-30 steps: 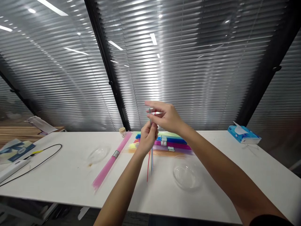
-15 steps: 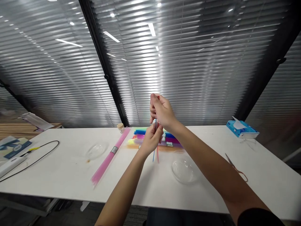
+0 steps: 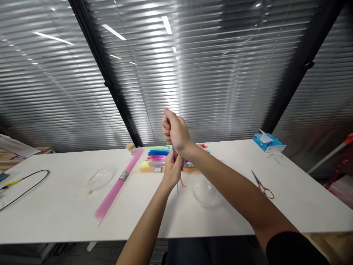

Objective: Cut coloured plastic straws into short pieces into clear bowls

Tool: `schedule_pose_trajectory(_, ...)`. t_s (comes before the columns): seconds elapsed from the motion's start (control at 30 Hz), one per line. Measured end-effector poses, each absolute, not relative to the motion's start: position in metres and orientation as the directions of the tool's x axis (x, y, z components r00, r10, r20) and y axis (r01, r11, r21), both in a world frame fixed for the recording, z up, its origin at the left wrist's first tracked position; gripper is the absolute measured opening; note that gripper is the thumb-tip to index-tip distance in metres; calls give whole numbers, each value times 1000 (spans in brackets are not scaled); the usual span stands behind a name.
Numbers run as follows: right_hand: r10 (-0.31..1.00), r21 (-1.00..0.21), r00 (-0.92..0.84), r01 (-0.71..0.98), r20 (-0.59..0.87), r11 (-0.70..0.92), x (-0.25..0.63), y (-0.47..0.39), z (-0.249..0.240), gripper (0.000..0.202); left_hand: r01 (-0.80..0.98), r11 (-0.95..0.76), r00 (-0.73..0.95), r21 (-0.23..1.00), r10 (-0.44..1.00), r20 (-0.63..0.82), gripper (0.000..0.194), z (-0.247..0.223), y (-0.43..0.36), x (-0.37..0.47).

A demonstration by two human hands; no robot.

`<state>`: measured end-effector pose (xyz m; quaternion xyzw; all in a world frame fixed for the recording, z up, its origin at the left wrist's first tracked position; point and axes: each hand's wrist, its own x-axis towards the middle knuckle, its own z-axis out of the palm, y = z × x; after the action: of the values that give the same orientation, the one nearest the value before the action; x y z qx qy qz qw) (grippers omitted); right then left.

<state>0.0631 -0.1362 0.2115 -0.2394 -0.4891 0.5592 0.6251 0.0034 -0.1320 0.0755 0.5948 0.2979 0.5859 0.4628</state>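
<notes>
On the white worktop (image 3: 63, 217), a black cable with a yellow section (image 3: 12, 183) is curving in from the left end. A clear, shallow round dish (image 3: 101, 179) is lying to its right. Next, a long pink bundle of thin rods with a printed paper band (image 3: 118, 186) is slanting from near the far edge toward the near edge, and a small clear jar with a cork-coloured lid (image 3: 131, 148) is standing beside its far end.

The left hand (image 3: 173, 167) is closing its fingers around thin red and blue strands (image 3: 178, 188), whose lower ends are poking out beneath it above the worktop. Behind it, multicoloured bundles of thin rods (image 3: 158, 158) are lying along the far edge. The right hand (image 3: 176, 129), directly above the left, is curling into a fist around the strands' upper part, mostly hiding it.

Farther right, a second clear round dish (image 3: 205, 193) is resting nearer the near edge, scissors with reddish handles (image 3: 266, 191) are lying with blades apart from everything, and a blue tissue box (image 3: 268, 142) is sitting by the far right corner.
</notes>
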Motion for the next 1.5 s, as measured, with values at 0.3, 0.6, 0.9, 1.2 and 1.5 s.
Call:
schedule_pose_trajectory(0.3,944,-850,-129,-485,303,207,73,-130,215,40,-200,-453,97,869,873,478,35,76,-131,12)
schedule_pose_trajectory(0.6,932,-867,-106,-414,348,277,73,-132,208,31,-231,-427,111,874,881,460,38,65,-128,19)
schedule_pose_trajectory(0.9,953,-856,-113,-478,281,196,78,-135,211,40,-195,-408,147,892,887,438,36,69,-132,25)
schedule_pose_trajectory(1.2,957,-779,-13,-584,290,228,102,-141,210,41,38,-512,113,858,855,505,29,91,-153,21)
schedule_pose_trajectory(1.5,922,-880,77,-278,380,386,169,-149,148,32,642,-533,360,552,844,397,27,83,-150,-18)
